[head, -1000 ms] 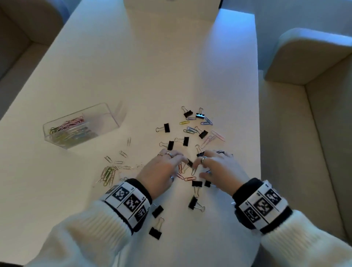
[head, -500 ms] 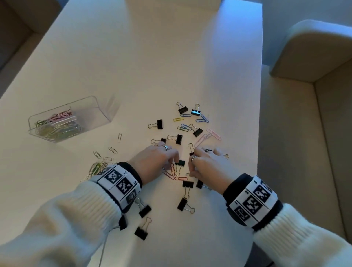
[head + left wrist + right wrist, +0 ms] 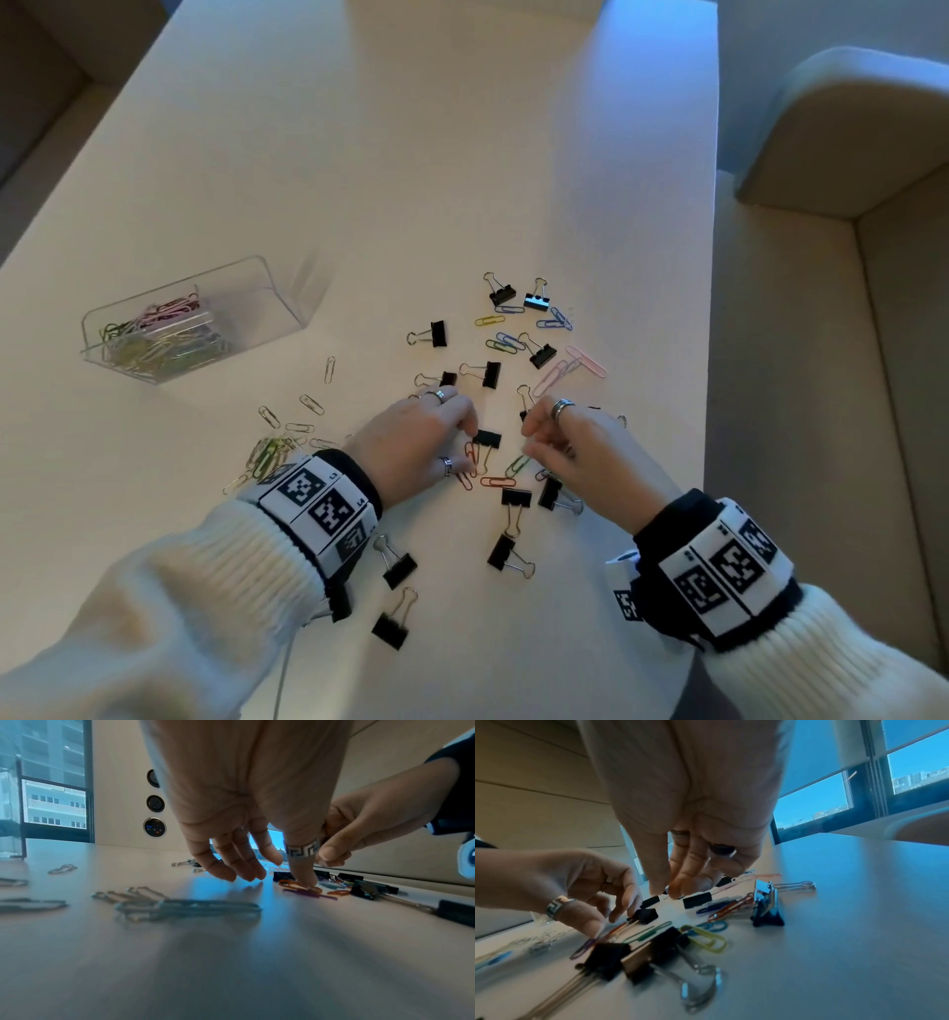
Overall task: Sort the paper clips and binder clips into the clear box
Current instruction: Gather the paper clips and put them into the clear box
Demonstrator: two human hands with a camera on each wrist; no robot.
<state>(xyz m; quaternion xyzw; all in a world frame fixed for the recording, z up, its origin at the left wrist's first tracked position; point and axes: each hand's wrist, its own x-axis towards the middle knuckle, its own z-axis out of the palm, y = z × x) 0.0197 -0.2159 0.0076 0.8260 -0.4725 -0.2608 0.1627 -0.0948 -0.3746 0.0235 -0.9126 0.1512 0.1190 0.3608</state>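
The clear box (image 3: pixel 280 288) stands at the left with coloured paper clips (image 3: pixel 154 336) in one end. Black binder clips (image 3: pixel 515 497) and coloured paper clips (image 3: pixel 497 481) lie scattered in the middle of the table. My left hand (image 3: pixel 464 444) reaches down with nearly straight fingers. Its thumb (image 3: pixel 302 876) presses an orange paper clip (image 3: pixel 289 884), and its fingertips touch a black binder clip (image 3: pixel 645 915). My right hand (image 3: pixel 529 437) hovers just to the right with curled fingers. Its thumb (image 3: pixel 654 882) and forefinger pinch something small, apparently a clip, mostly hidden.
A loose heap of silver and green paper clips (image 3: pixel 277 447) lies left of my left wrist. More binder clips (image 3: pixel 398 568) sit near the front edge. The table's right edge (image 3: pixel 711 360) is close, with a beige sofa (image 3: pixel 847 154) beyond it.
My right hand has lifted off the table and drawn its thumb and fingers together. The left hand stays low, its thumb now on the orange clip. The head view has shifted slightly.
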